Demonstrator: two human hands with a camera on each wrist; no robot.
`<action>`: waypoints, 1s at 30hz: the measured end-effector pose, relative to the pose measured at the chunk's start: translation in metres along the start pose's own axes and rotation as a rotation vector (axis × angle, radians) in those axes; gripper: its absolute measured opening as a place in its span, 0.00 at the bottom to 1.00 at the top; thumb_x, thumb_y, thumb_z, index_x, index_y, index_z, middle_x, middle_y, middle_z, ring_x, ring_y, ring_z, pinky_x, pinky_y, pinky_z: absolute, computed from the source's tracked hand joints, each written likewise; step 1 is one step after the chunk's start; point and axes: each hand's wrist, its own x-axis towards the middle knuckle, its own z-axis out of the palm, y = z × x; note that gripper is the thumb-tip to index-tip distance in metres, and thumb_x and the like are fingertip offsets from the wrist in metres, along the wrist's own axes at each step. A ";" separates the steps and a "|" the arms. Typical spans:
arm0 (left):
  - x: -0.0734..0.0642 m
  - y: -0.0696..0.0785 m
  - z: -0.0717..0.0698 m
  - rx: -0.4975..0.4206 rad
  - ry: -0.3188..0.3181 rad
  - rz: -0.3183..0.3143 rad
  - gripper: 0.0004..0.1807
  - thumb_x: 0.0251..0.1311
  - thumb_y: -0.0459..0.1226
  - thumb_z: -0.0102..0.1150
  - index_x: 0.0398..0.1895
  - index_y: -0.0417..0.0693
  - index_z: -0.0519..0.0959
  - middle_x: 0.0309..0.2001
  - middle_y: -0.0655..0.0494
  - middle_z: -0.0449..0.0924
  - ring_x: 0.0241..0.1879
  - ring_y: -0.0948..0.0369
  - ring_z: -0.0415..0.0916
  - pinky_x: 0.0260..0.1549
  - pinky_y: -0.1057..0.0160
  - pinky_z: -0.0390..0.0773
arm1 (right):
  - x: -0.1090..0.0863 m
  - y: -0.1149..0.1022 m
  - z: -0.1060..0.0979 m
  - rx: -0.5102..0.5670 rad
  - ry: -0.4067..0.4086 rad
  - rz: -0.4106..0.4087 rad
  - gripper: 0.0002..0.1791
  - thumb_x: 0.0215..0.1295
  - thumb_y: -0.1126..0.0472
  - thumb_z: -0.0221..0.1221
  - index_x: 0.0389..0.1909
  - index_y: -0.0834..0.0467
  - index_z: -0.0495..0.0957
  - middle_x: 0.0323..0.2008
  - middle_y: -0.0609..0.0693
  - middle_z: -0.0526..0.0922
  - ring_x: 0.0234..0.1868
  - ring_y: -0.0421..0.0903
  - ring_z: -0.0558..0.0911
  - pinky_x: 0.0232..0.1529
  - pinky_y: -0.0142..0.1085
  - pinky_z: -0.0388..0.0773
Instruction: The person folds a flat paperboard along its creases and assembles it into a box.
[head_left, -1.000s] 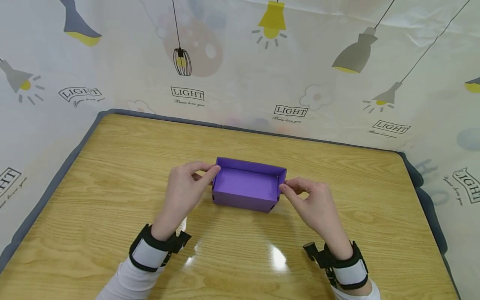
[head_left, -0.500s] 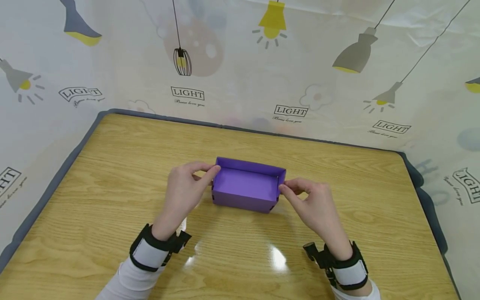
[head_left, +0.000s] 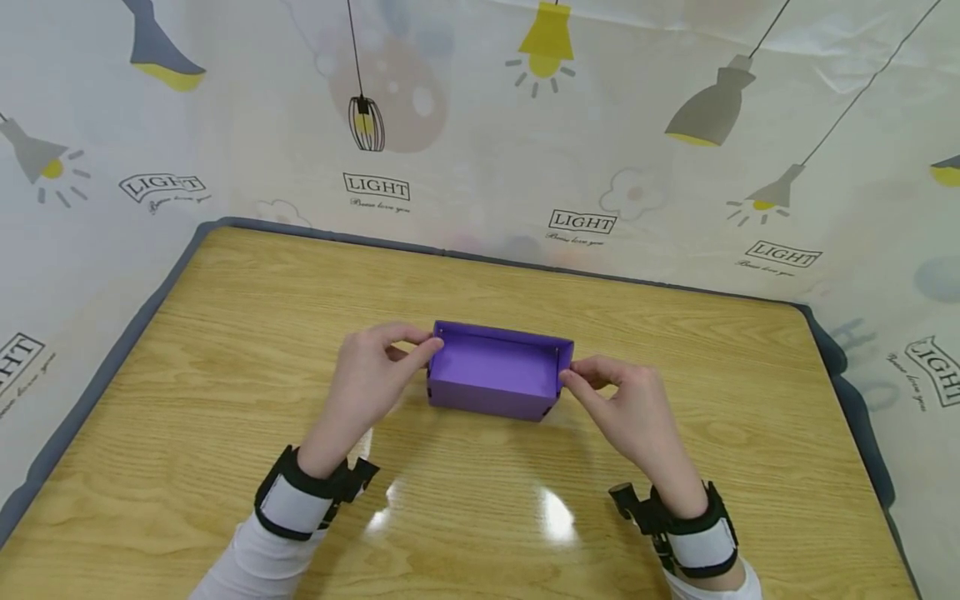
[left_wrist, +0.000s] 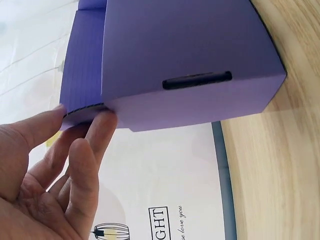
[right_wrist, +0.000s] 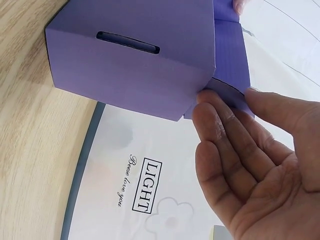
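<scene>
A purple cardboard box [head_left: 491, 398] with an open top and no contents in sight is held between two hands near the middle of the table. Its left end is pinched by the left hand [head_left: 371, 367], thumb at the rim and fingers outside. At the opposite end the right hand [head_left: 626, 408] pinches the rim the same way. The left wrist view shows the box's side [left_wrist: 190, 50] with a dark slot, and the left fingers [left_wrist: 82, 175] below the edge. A similar slotted side [right_wrist: 135, 65] appears in the right wrist view, beside the right fingers [right_wrist: 235, 135].
The wood-grain table [head_left: 262, 333] has a grey border along its back and sides. Behind it hangs a pale sheet [head_left: 480, 150] printed with lamps and lettering. Each wrist wears a black strap with a small camera.
The box has tilted slightly: its back rim sits a little lower in view and its front bottom edge a little higher. Both hands keep their pinch and have barely shifted.
</scene>
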 end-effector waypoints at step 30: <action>0.010 -0.021 0.006 0.207 -0.227 0.378 0.39 0.51 0.37 0.81 0.67 0.42 0.73 0.63 0.47 0.78 0.62 0.48 0.76 0.62 0.49 0.77 | 0.004 0.014 0.015 -0.169 -0.082 -0.197 0.43 0.52 0.62 0.80 0.67 0.61 0.70 0.60 0.60 0.81 0.59 0.58 0.81 0.57 0.54 0.80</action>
